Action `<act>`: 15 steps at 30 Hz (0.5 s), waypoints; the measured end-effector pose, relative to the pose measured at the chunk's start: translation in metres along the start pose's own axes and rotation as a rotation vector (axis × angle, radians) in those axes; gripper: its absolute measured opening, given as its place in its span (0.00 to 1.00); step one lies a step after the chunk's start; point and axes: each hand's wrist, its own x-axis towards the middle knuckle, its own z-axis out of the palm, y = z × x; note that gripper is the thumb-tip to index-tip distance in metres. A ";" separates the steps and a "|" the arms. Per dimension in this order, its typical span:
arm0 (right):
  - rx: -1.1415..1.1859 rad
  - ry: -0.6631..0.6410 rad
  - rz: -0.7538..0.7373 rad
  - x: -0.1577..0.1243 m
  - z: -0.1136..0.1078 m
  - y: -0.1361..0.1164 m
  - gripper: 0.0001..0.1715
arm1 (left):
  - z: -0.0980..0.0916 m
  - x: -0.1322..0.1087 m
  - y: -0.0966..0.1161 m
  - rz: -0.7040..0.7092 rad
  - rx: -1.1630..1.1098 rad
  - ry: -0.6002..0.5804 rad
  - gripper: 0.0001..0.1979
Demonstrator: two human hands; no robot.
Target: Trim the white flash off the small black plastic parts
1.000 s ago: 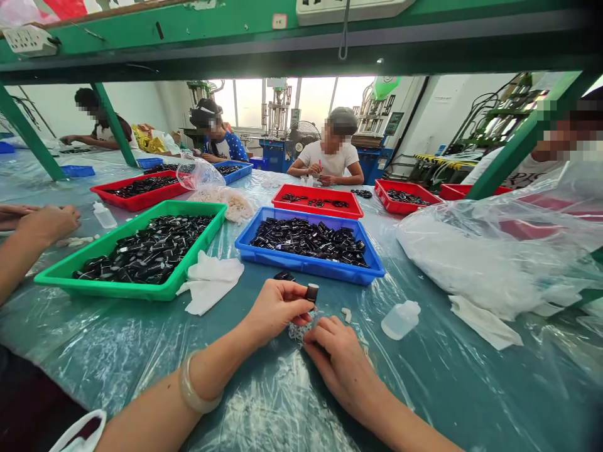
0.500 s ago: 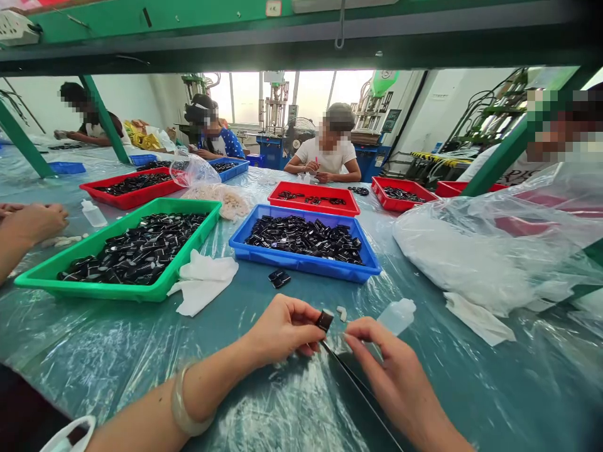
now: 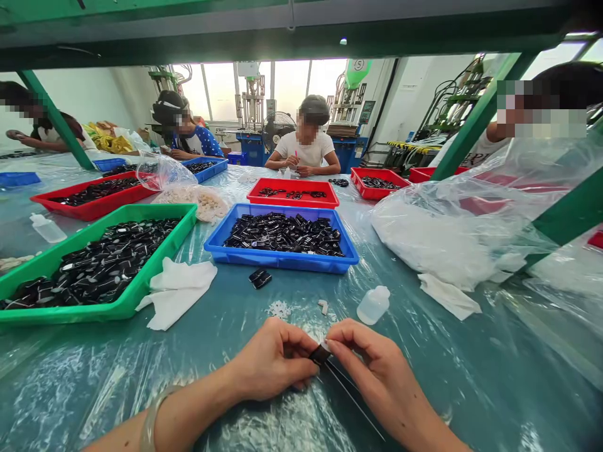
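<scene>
Near front edge of worktop (image 3: pixel 471 389): left hand (image 3: pixel 271 361) pinches small black cap (image 3: pixel 320 355), long axis tilted toward right hand (image 3: pixel 372 370), whose fingertips pinch at cap's top end. Hands equally close.

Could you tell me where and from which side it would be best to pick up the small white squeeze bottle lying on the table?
Probably by the body of the small white squeeze bottle, from above, with fingers across its width. It lies on its side on the plastic-covered table, cap end pointing up and right towards the blue tray, with free space on both long sides. The narrow cap offers less to hold.
</scene>
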 end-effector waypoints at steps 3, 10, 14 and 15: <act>-0.034 0.018 -0.070 0.000 0.000 0.001 0.13 | 0.000 0.000 -0.001 0.000 -0.021 -0.002 0.10; -0.064 0.073 -0.246 -0.003 0.001 0.006 0.07 | -0.001 -0.003 0.002 0.024 -0.039 0.007 0.09; -0.086 0.105 -0.322 -0.003 0.001 0.009 0.08 | -0.001 -0.003 0.003 0.051 -0.045 -0.007 0.08; -0.088 0.107 -0.336 -0.004 0.002 0.009 0.09 | -0.001 -0.002 0.003 0.059 -0.046 -0.013 0.07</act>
